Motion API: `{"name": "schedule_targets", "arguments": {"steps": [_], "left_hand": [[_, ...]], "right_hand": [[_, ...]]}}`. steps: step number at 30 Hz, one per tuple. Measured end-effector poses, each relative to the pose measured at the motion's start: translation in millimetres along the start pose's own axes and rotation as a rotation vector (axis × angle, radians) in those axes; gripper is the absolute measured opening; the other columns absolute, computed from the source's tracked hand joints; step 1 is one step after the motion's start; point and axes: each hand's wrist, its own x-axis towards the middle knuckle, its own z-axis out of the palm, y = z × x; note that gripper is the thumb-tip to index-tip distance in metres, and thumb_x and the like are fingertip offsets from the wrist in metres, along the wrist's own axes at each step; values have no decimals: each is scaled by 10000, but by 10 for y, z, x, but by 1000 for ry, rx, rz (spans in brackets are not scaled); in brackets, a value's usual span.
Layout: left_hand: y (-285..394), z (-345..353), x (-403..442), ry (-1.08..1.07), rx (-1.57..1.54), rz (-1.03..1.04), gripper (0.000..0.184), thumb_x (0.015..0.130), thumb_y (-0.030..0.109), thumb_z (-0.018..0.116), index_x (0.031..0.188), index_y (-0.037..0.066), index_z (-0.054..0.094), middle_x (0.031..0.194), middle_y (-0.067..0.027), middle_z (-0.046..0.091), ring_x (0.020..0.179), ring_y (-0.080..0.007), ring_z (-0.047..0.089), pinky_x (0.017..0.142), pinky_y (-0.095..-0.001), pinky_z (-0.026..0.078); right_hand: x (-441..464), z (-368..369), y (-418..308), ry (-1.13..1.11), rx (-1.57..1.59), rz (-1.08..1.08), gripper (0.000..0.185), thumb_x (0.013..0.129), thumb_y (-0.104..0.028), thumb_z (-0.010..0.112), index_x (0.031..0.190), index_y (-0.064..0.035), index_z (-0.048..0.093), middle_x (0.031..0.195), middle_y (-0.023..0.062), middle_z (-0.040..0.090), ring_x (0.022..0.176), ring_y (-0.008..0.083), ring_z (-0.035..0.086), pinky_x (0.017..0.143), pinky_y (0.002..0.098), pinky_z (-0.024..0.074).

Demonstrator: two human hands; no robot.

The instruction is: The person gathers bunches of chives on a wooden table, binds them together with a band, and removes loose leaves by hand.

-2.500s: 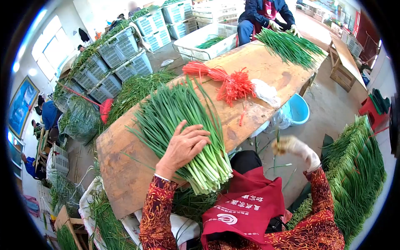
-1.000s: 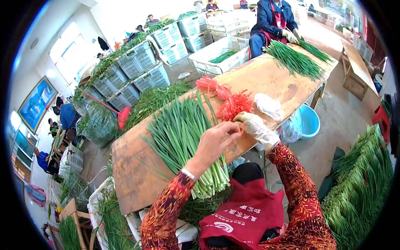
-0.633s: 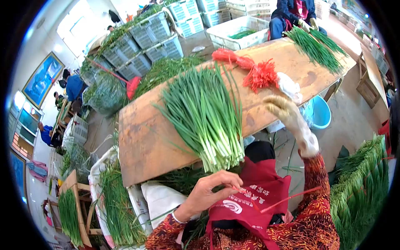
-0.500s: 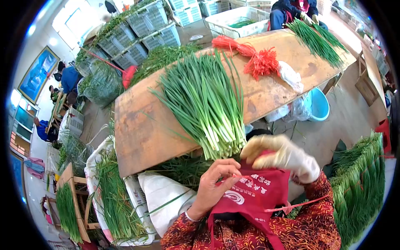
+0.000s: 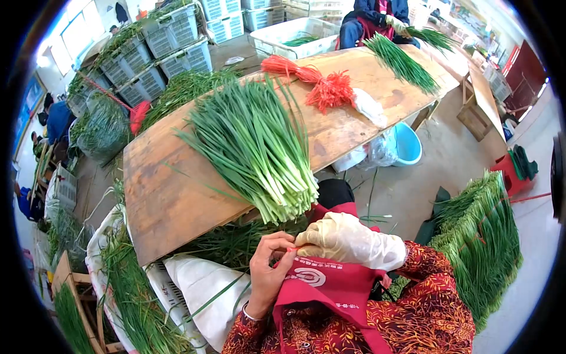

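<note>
My left hand (image 5: 270, 271), bare, is closed in a pinch over the red apron (image 5: 348, 283). Its fingertips meet those of my right hand (image 5: 348, 242), which wears a cream glove and is also closed. A small bit of red strip (image 5: 292, 249) shows between the two hands; most of it is hidden by the fingers. Just beyond them, a large loose pile of garlic chives (image 5: 256, 147) lies on the wooden table (image 5: 159, 194), pale cut ends toward me. Farther back on the table rests a bundle of red strips (image 5: 330, 89).
A white bag (image 5: 369, 106) lies beside the red strips. More chives (image 5: 401, 64) are at the table's far end, near a co-worker (image 5: 377, 23). Stacked chives (image 5: 480, 253) stand at my right, a crate of chives (image 5: 138, 289) at my left. A blue basin (image 5: 407, 144) sits under the table.
My gloved right hand has come down and left to meet my left hand at the fingertips. The view has shifted right. The co-worker now lifts some chives.
</note>
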Motion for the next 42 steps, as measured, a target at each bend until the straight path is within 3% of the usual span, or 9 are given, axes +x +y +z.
{"name": "schedule_targets", "arguments": {"steps": [12, 20, 24, 25, 29, 32, 34, 36, 42], "left_hand": [[145, -103, 51, -183, 386, 206, 163, 750, 69, 692, 870, 60, 582, 920, -55, 628, 751, -188, 623, 615, -270, 502], [3, 93, -21, -189, -461, -156, 202, 711, -20, 708, 853, 47, 581, 1011, -69, 518, 912, -134, 532, 773, -237, 455], [183, 24, 126, -494, -196, -341, 153, 729, -29, 688, 819, 43, 586, 1042, -59, 492, 924, -117, 512, 797, -243, 437], [207, 16, 140, -535, -201, -418, 120, 756, -11, 671, 823, 37, 585, 1059, -57, 483, 935, -118, 511, 796, -241, 433], [222, 69, 185, -646, -362, -511, 84, 798, 20, 639, 866, 18, 589, 1100, -65, 480, 948, -124, 511, 807, -252, 432], [271, 167, 153, -562, -350, -581, 172, 805, 2, 615, 975, 12, 591, 1131, -70, 473, 939, -128, 522, 819, -259, 429], [274, 159, 165, -605, -228, -543, 278, 825, 16, 595, 1100, 6, 558, 1184, -88, 464, 936, -142, 548, 823, -271, 448], [316, 160, 181, -661, -84, -450, 303, 830, 24, 593, 1129, 4, 543, 1203, -93, 459, 939, -150, 558, 824, -278, 459], [606, 11, 236, -678, 19, -300, 250, 780, 37, 649, 1023, 5, 602, 1035, -117, 617, 989, -222, 579, 867, -330, 453]], "right_hand": [[-70, 25, -90, 147, -56, -83, 118, 779, -204, 662, 873, -141, 629, 768, 11, 624, 682, 213, 609, 601, 334, 471], [-264, 126, 56, 274, 257, -11, 157, 817, -295, 614, 916, -175, 630, 829, -14, 610, 725, 220, 583, 670, 340, 458], [-377, 125, 118, 311, 257, -82, 144, 815, -292, 605, 908, -182, 606, 836, -22, 595, 738, 207, 581, 677, 336, 454], [-392, 131, 119, 314, 246, -60, 147, 754, -236, 683, 876, -168, 638, 818, -26, 637, 719, 191, 607, 674, 315, 468], [-474, 97, 166, 302, 228, -107, 150, 828, -296, 586, 905, -168, 601, 813, -8, 595, 732, 222, 590, 651, 349, 470], [-543, 23, 337, 215, 389, -14, 166, 850, -296, 574, 921, -149, 603, 824, 32, 616, 728, 267, 598, 641, 364, 488], [-566, -65, 513, 202, 1064, 232, 218, 921, -246, 526, 974, -47, 595, 846, 50, 635, 680, 142, 601, 641, 265, 491], [-521, -113, 778, 307, 1311, 417, 216, 928, -213, 519, 964, -16, 599, 858, 23, 630, 675, 76, 566, 646, 226, 472], [-173, 96, 1276, 478, 1090, 454, 207, 888, -224, 578, 943, -34, 640, 850, -7, 623, 671, 68, 532, 657, 218, 440]]}}
